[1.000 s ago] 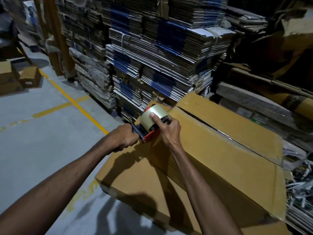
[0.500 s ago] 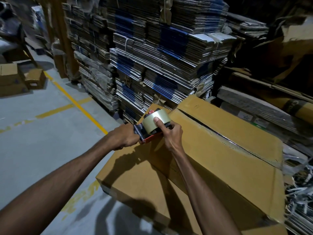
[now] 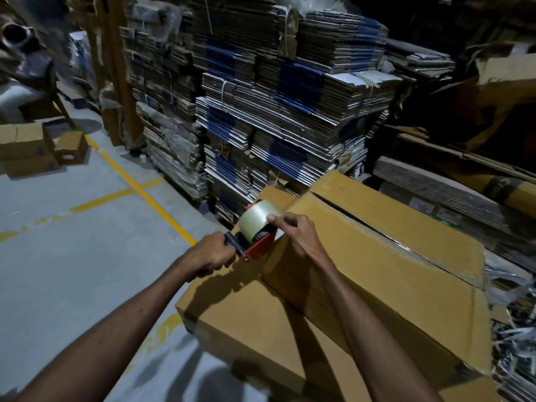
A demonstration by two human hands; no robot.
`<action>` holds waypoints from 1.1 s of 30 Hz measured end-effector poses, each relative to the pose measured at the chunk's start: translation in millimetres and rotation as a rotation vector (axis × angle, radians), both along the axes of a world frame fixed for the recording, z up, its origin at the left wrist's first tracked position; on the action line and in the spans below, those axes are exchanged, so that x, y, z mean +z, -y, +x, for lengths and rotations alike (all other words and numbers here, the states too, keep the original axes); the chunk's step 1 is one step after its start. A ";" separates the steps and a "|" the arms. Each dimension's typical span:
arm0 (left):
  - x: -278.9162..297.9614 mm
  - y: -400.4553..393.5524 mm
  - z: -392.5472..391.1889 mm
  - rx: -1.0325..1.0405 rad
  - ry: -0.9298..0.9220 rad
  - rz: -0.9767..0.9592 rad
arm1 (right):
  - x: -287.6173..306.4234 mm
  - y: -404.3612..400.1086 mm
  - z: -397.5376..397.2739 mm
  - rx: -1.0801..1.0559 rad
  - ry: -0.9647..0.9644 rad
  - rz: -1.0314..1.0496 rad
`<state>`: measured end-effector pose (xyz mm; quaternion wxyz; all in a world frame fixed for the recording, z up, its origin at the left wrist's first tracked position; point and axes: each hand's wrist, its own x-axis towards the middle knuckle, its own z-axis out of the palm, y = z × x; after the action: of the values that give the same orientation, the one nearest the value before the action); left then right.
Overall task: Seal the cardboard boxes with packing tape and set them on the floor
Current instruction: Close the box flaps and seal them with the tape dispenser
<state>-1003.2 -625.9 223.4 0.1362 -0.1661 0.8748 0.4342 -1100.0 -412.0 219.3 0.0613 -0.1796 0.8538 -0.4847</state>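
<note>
Nearest, the left hand is clenched round the dark handle of a red tape gun, while the right hand grips the gun from the other side, its thumb pressed on the roll of clear tape. Under both hands the gun sits at the near corner of a big cardboard box, whose top seam gapes open beyond the right hand. Past the hands rise stacks of flattened cartons; far left of them, small boxes sit on the grey floor.
</note>
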 end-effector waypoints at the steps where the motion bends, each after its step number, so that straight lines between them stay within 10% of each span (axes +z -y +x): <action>1: -3.1 5.1 1.8 0.019 0.013 0.053 | 1.6 -5.6 -3.5 0.009 0.015 0.010; 11: -73.1 15.8 -19.1 0.351 -0.064 0.105 | -27.6 -26.7 -25.5 0.057 -0.206 0.189; 17: -129.1 -13.1 -32.7 0.172 -0.018 -0.284 | -28.9 -26.9 -28.5 0.055 -0.203 0.150; 25: -155.3 -16.0 -49.5 -0.006 0.209 -0.293 | -34.5 -29.3 -36.1 0.059 -0.187 0.102; 28: -101.3 -34.5 -66.9 0.326 -0.126 0.078 | -34.9 -28.1 -36.0 0.049 -0.184 0.087; 31: -68.5 -54.1 -81.1 0.467 -0.116 0.755 | -36.6 -27.7 -35.1 0.053 -0.193 0.082; 33: -67.5 -64.7 -86.6 0.474 -0.121 0.848 | -36.5 -28.3 -34.9 0.060 -0.188 0.070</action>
<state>-1089.8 -561.3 155.9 0.0384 -0.2650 0.5653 0.7802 -1135.0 -383.7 182.8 0.0016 -0.2476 0.8663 -0.4338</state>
